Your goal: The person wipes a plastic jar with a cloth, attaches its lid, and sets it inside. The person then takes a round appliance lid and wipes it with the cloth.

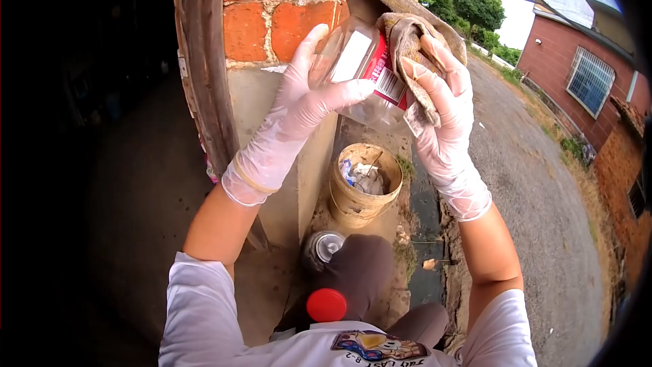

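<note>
My left hand [302, 109], in a translucent white glove, grips a clear plastic jar [377, 71] from the side, thumb stretched across it. The jar is tilted and carries a red and white label with a barcode. A grey-brown rag [409, 37] is bunched over the jar's right end, and my gloved right hand [445, 109] clasps it there. The rag hides that end of the jar. Lower down, a round red lid [327, 304] rests at my lap.
Below the jar stands a dirty yellowish bucket [360, 207] with crumpled waste inside. A clear container [324, 248] is beside my knee. A brick pillar [282, 24] and wooden post [207, 54] rise on the left; a narrow gutter [426, 231] and road [530, 231] lie right.
</note>
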Demonstrator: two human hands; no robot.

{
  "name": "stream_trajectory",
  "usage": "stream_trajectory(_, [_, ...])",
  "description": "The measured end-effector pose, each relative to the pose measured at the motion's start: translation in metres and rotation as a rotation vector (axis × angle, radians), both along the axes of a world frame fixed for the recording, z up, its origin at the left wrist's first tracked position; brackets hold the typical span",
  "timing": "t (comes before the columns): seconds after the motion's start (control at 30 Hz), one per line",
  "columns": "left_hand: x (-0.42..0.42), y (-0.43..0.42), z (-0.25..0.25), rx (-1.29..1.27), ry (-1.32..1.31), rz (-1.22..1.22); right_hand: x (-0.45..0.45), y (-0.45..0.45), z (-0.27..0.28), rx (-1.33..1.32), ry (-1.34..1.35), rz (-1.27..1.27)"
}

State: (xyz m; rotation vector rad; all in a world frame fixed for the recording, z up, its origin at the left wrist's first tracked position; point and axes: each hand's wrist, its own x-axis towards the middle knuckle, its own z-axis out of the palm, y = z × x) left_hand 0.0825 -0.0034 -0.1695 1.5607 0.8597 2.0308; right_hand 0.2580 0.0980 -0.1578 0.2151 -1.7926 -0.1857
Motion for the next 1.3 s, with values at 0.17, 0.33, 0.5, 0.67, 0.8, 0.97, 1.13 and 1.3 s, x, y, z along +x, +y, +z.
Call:
stream_trajectory(0.17, [0.004,-0.01,0.007,-0.07,0.044,-0.046,0.009,-0.015,0.013,0.174,-0.191,-0.162])
stream_trajectory(0.33, [0.007,-0.008,0.002,-0.087,0.12,-0.025,0.014,-0.013,0.024,0.248,-0.237,-0.292])
stream_trajectory(0.5, [0.007,-0.009,0.006,-0.156,0.123,-0.034,0.017,-0.003,0.043,0.136,-0.192,-0.374])
stream_trajectory(0.67, [0.003,-0.004,0.004,-0.129,0.108,0.003,0.021,0.032,0.024,-0.64,-0.323,0.349])
stream_trajectory(0.8, [0.004,-0.008,0.009,-0.172,0.103,-0.029,0.026,0.023,0.015,-0.816,-0.241,0.639])
stream_trajectory(0.97, [0.003,-0.002,0.003,-0.129,0.138,0.0,0.026,-0.007,0.014,-0.833,-0.27,0.691])
stream_trajectory(1.13, [0.016,-0.002,0.003,-0.033,0.085,0.035,0.013,-0.023,0.006,-0.716,-0.28,0.412])
stream_trajectory(1.3, [0.013,0.007,-0.006,0.089,0.372,0.49,-0.001,-0.021,-0.002,-0.838,-0.149,0.347])
